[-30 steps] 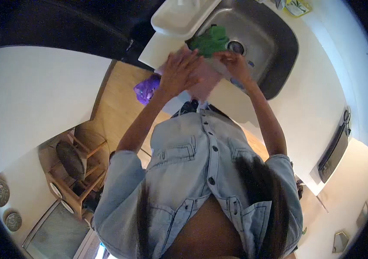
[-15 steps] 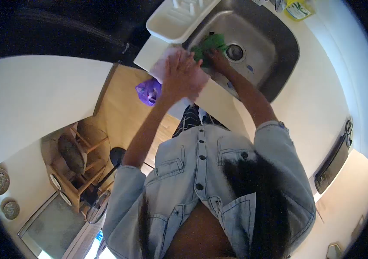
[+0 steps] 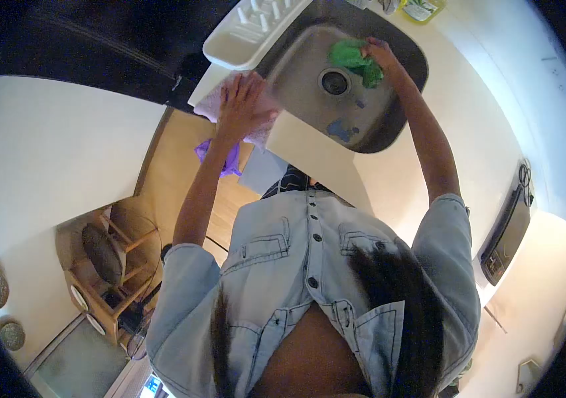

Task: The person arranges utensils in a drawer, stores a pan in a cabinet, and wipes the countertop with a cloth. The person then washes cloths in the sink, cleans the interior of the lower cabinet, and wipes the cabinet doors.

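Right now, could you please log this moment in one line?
left hand: spread on pink cloth | right hand: holding green cloth over sink

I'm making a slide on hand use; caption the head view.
Left hand on a pink cloth beside the sink; right hand holding a green cloth in the sink.

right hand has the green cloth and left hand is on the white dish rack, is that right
The left hand is on the pink cloth, not the white dish rack, as the head view shows; the right hand has the green cloth.
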Available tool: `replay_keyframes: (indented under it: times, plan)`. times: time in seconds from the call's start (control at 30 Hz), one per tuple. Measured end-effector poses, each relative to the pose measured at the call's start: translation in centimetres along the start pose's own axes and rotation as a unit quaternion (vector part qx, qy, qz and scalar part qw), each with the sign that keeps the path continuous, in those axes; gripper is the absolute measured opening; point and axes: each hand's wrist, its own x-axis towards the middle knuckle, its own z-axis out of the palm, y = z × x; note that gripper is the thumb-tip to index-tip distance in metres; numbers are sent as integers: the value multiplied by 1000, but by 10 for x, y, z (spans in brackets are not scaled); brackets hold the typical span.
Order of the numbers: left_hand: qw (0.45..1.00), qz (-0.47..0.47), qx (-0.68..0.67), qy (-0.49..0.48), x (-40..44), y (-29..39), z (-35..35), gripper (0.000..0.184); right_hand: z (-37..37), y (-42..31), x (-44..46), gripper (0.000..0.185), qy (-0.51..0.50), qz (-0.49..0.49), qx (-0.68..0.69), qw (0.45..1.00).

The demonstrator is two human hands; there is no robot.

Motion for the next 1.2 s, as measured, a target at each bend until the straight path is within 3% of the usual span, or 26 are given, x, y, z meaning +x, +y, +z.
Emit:
replay_keyframes:
  times: [0.03, 0.1, 0.13, 0.23, 0.27, 0.3, 0.37, 0.4, 0.43, 0.47, 0.53, 0.6, 0.67, 0.73, 0.8, 0.9, 1.0, 1.2]
  plan:
    - [1000, -2, -4, 18, -2, 0, 7, 78, -8, -6, 4, 17, 33, 69, -12, 997]
    - [999, -1, -9, 49, -8, -4, 15, 72, -23, -6, -10, 21, 15, -198, -77, 977]
    - [998, 29, -28, 40, -8, -4, 8, 71, -34, -8, -11, 24, 9, -328, -115, 938]
    - [994, 89, -61, 8, -23, -2, -4, 65, -44, -3, 9, 32, 63, -433, -182, 880]
    - [994, 96, -54, -4, -23, -4, -6, 63, -44, 3, 20, 32, 13, -293, 12, 956]
    - [993, 103, -47, -15, -21, -5, -8, 61, -47, 21, 39, 33, -35, -133, 206, 969]
    - [989, 122, -81, 12, -4, -4, -12, 57, -67, 65, 88, 33, -35, -8, 321, 947]
    - [986, 131, -98, 26, 6, -1, -15, 55, -72, 57, 87, 33, 1, -18, 257, 966]
    - [984, 138, -113, 20, 18, 7, -21, 53, -73, 39, 71, 33, 60, -89, 113, 988]
    - [981, 144, -128, 11, 38, 18, -28, 51, -73, 20, 53, 33, 141, -169, -62, 974]
    - [971, 143, -192, 16, 81, 32, -41, 49, -72, -8, 43, 33, 226, -237, -182, 927]
    - [945, 127, -300, 27, 116, 47, -46, 49, -79, 16, 73, 27, 193, -203, -112, 954]
    - [899, 130, -404, 102, 161, 62, -39, 51, -65, 1, 67, 28, 161, -188, -103, 963]
    - [882, 89, -433, 166, 207, 76, -23, 53, -58, -19, 58, 28, 140, -194, -122, 963]
    - [880, 107, -423, 191, 253, 79, 17, 58, -56, -33, 51, 29, 123, -199, -137, 963]
    - [911, 105, -398, -37, 296, 73, 54, 46, -60, -46, 44, 30, 106, -203, -157, 961]
    - [929, 81, -351, -81, 306, 79, 33, 41, -65, -55, 37, 30, 93, -204, -178, 958]
    - [951, 190, -240, 43, 309, 88, 23, 35, -70, -76, 26, 32, 66, -209, -214, 952]
